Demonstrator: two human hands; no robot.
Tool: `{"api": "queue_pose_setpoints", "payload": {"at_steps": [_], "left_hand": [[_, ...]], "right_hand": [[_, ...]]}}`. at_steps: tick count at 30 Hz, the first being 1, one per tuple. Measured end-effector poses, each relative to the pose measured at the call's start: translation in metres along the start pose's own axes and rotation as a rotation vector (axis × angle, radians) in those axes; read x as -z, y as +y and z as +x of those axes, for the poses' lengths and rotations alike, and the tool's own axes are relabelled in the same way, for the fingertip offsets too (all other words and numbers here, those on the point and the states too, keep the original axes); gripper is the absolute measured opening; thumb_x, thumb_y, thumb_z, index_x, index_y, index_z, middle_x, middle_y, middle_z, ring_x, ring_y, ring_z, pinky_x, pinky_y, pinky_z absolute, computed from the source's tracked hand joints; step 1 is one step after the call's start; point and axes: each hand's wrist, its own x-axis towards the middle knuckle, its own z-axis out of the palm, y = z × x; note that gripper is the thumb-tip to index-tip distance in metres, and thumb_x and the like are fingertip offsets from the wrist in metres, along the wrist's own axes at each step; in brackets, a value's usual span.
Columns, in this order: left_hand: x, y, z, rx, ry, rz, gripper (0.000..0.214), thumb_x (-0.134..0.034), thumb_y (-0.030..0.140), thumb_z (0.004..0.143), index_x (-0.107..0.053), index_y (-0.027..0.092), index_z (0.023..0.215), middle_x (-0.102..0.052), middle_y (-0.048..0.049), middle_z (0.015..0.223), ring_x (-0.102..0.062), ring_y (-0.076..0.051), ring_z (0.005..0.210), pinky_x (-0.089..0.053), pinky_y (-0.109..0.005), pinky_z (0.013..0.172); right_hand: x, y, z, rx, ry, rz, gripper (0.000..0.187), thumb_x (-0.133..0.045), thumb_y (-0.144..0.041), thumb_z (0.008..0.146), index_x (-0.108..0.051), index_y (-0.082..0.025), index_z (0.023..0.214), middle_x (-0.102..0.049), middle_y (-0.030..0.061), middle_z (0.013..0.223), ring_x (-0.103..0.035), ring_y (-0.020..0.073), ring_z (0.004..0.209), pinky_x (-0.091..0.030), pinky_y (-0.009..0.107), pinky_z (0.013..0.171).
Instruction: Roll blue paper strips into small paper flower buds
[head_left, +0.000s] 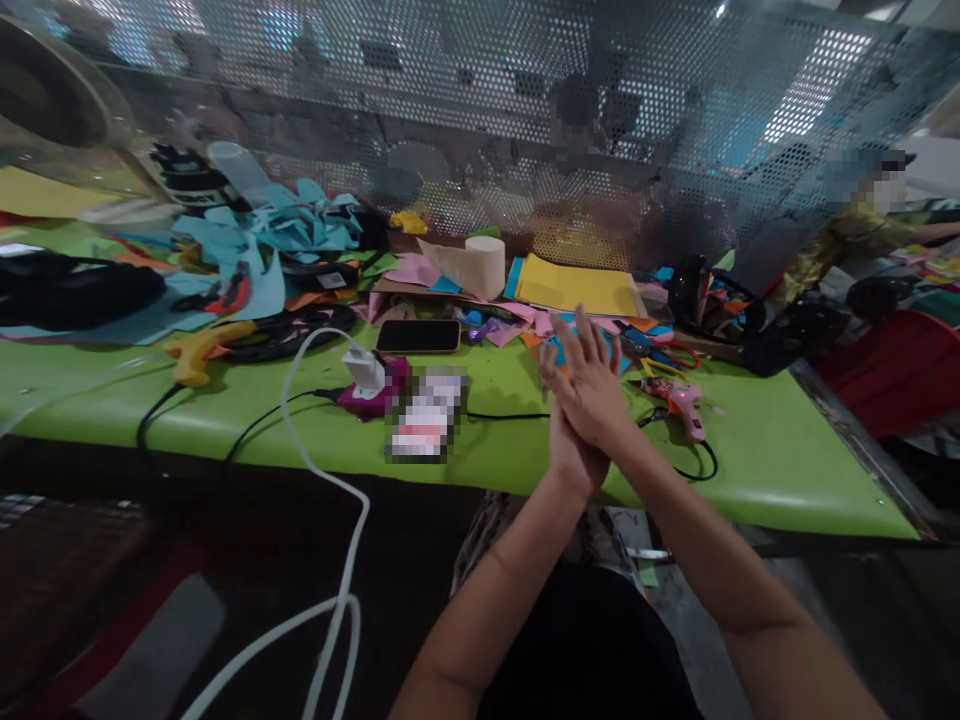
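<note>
Above the front of the green table point(787, 440), my right hand point(598, 398) lies across my left hand point(574, 452), palm against palm. The fingers of both hands are stretched out, and no object shows between them; the palms themselves are hidden. Just right of my hands lies a pink glue gun point(681, 402) with a small red light and a black cord. Blue and orange paper scraps point(534, 342) lie behind my fingers. To the left rests a phone with a lit, blurred screen point(429, 415).
A purple power strip point(379, 392) holds a white plug point(363, 370) with a trailing white cable point(352, 550). Behind are a dark phone point(418, 336), yellow sheets point(577, 287), a yellow glue gun point(199, 352) and turquoise scraps point(307, 220). A perforated metal screen point(480, 110) backs the table; a person point(847, 235) is at right.
</note>
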Motion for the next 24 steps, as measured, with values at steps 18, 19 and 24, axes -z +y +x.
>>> {"api": "queue_pose_setpoints", "payload": {"at_steps": [18, 19, 24], "left_hand": [[0.015, 0.009, 0.009, -0.118, -0.084, -0.031, 0.053, -0.024, 0.051, 0.099, -0.040, 0.037, 0.147, -0.039, 0.0052, 0.157, -0.029, -0.020, 0.149, -0.027, -0.044, 0.121], [0.015, 0.007, 0.009, -0.111, -0.076, -0.035, 0.052, -0.025, 0.049, 0.099, -0.040, 0.036, 0.148, -0.038, 0.0053, 0.157, -0.028, -0.020, 0.149, -0.027, -0.044, 0.121], [0.010, 0.001, 0.005, 0.029, -0.120, -0.071, 0.054, -0.035, 0.052, 0.096, -0.043, 0.035, 0.147, -0.038, 0.0039, 0.157, -0.027, -0.025, 0.149, -0.029, -0.046, 0.120]], "right_hand": [[-0.003, 0.003, -0.023, 0.085, -0.104, -0.012, 0.060, -0.035, -0.058, 0.098, -0.027, -0.037, 0.154, -0.025, -0.0011, 0.163, -0.016, 0.0286, 0.151, -0.008, 0.057, 0.121], [-0.002, 0.005, -0.018, 0.054, -0.086, 0.001, 0.059, -0.034, -0.058, 0.098, -0.027, -0.038, 0.154, -0.025, -0.0018, 0.163, -0.017, 0.0296, 0.151, -0.008, 0.058, 0.121], [0.006, 0.004, 0.002, 0.028, 0.020, 0.019, 0.059, -0.039, -0.055, 0.098, -0.026, -0.043, 0.153, -0.020, -0.0059, 0.164, -0.010, 0.0314, 0.152, 0.002, 0.061, 0.120]]}}
